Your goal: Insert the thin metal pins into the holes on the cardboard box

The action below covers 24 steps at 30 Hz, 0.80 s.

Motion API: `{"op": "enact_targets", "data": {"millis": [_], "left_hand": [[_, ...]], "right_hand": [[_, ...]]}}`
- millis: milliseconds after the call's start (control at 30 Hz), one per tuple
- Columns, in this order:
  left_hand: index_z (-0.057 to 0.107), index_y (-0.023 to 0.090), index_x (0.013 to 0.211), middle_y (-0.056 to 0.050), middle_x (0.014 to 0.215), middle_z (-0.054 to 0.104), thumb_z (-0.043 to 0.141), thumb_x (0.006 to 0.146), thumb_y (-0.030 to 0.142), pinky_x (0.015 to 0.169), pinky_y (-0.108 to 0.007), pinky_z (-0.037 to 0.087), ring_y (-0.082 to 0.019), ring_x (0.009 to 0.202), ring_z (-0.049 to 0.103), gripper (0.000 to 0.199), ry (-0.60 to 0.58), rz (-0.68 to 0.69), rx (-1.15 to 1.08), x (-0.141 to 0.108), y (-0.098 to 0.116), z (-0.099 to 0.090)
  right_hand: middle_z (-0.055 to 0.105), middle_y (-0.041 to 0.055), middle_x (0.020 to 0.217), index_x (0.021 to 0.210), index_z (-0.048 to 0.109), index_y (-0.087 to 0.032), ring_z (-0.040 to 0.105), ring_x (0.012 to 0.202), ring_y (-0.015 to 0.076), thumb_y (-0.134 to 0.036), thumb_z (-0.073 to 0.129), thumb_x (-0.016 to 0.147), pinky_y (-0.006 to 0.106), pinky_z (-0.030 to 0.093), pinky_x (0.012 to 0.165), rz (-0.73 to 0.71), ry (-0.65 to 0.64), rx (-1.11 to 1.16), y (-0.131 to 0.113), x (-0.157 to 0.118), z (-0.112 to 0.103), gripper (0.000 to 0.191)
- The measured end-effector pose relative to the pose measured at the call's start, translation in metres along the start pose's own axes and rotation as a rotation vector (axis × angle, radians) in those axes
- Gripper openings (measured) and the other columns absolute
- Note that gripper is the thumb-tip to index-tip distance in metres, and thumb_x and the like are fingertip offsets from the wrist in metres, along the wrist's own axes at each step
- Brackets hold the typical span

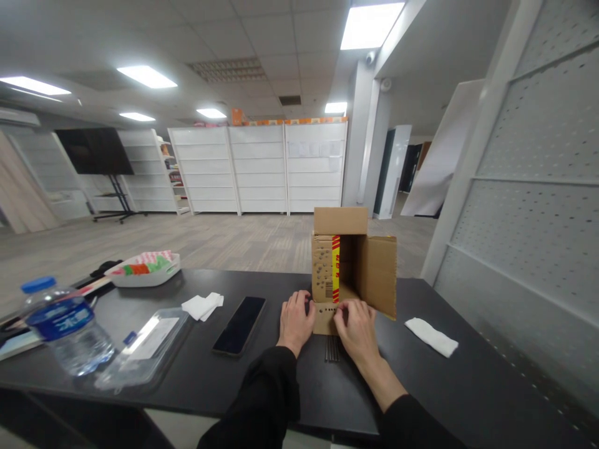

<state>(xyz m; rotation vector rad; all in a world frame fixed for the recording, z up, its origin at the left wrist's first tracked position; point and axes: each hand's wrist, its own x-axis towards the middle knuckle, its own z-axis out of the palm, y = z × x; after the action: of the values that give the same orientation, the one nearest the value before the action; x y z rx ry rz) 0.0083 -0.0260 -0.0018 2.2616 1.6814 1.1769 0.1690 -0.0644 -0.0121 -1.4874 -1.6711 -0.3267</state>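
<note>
A cardboard box [322, 262] with open flaps and a yellow-and-red tape strip stands on the black table. Its lower front flap [322, 323] extends toward me, with a row of small dark holes or dots in it. My left hand [297, 321] rests at the flap's left edge, fingers lying forward and the thumb apart. At the flap's right side my right hand [358, 327] is closed in a pinch by the row of holes; whatever is between its fingertips is too small to make out. Several thin dark metal rods [332, 349] lie side by side just below the flap.
Left of my hands lie a phone [239, 325], white tissues [202, 305] and a clear plastic case [145, 349]. A water bottle [65, 327] and a white basket [145, 279] stand farther left. A folded tissue [431, 337] lies right. A perforated panel [528, 249] borders the right side.
</note>
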Motion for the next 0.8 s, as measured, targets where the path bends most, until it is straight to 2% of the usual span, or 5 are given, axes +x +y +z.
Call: {"op": "enact_targets", "data": {"millis": [200,400,800], "left_hand": [[0.056,0.021,0.098,-0.003,0.095,0.066,0.05,0.09,0.022,0.081,-0.032,0.043,-0.018,0.093,0.063,0.01,0.01,-0.001,-0.007,0.0002,-0.0001,-0.0001],[0.057,0.021,0.097,-0.003,0.096,0.066,0.05,0.091,0.022,0.081,-0.031,0.043,-0.018,0.093,0.063,0.009,-0.004,-0.012,0.002,0.0005,0.0006,0.0001],[0.057,0.021,0.099,-0.003,0.097,0.066,0.05,0.091,0.025,0.081,-0.032,0.041,-0.018,0.095,0.062,0.011,-0.062,-0.024,0.045,0.0013,0.0016,-0.0014]], "right_hand": [[0.065,0.006,0.089,0.09,0.055,-0.02,0.055,0.09,0.0237,-0.02,0.047,0.089,0.037,0.03,0.083,-0.011,-0.038,-0.001,0.0011,-0.002,0.0016,0.009],[0.065,0.0067,0.093,0.095,0.057,-0.019,0.055,0.093,0.0235,-0.016,0.044,0.088,0.036,0.03,0.083,-0.014,-0.076,-0.005,0.002,-0.0013,0.0004,0.015],[0.066,0.0052,0.092,0.095,0.062,-0.02,0.056,0.092,0.0224,-0.015,0.046,0.091,0.035,0.03,0.081,-0.044,-0.032,0.014,0.0025,-0.0009,-0.0007,0.017]]}}
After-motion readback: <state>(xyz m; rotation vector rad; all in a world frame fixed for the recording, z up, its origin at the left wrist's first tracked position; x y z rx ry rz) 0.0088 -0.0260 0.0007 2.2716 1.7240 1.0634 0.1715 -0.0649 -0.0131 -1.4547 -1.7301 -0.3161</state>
